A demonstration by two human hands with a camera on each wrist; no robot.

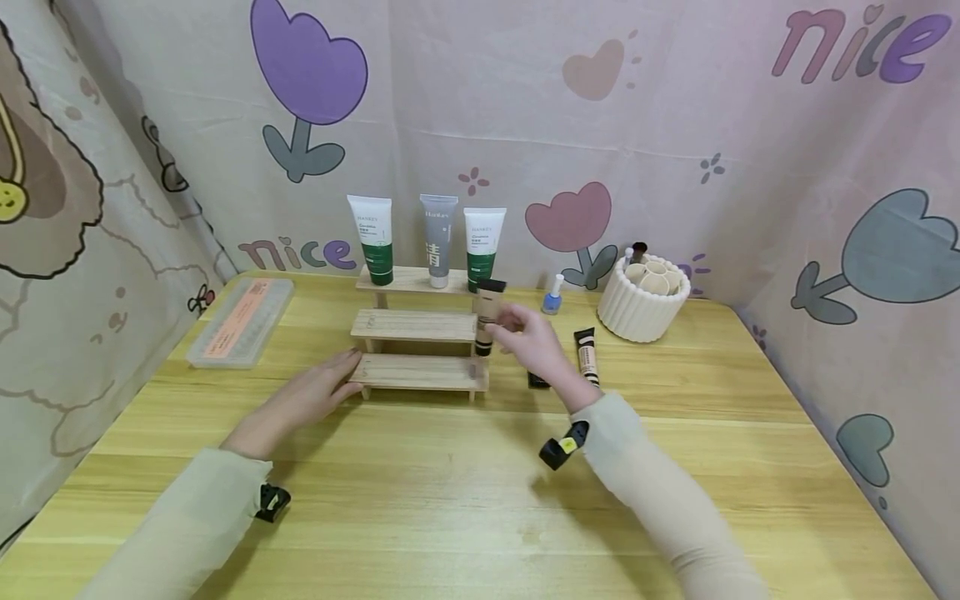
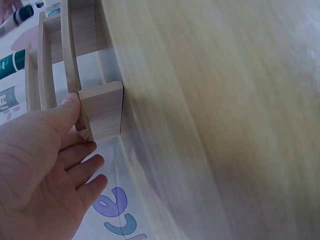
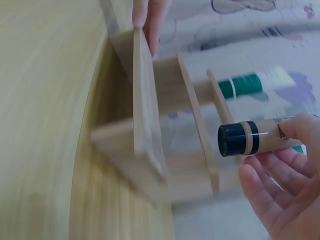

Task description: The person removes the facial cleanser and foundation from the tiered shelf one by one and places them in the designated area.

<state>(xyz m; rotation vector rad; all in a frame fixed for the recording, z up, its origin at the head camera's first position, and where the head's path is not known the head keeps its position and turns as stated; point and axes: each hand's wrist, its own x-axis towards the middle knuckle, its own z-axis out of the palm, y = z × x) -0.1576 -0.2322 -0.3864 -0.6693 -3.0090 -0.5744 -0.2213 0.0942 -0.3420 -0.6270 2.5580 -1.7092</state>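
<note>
A three-step wooden display stand (image 1: pixel 420 372) stands on the table. My left hand (image 1: pixel 318 387) holds the left end of its lowest step, the thumb (image 2: pixel 70 107) against the board and the index finger curled at its edge. In my right hand (image 1: pixel 532 337) a beige tube with a black cap (image 1: pixel 487 312) is pinched between thumb and fingers, upright and cap down. It hovers at the right end of the middle step; the right wrist view shows its black cap (image 3: pixel 232 140) apart from the boards. On the top step stand two white-and-green tubes (image 1: pixel 377 250) and a grey-blue tube (image 1: pixel 437 250).
Right of the stand lie a beige-and-black striped tube (image 1: pixel 587 354) and a black item (image 1: pixel 538 380) partly hidden by my right arm. Behind them are a blue nail polish bottle (image 1: pixel 552 298) and a white ribbed holder (image 1: pixel 641 308). A clear flat case (image 1: pixel 240 325) lies at left.
</note>
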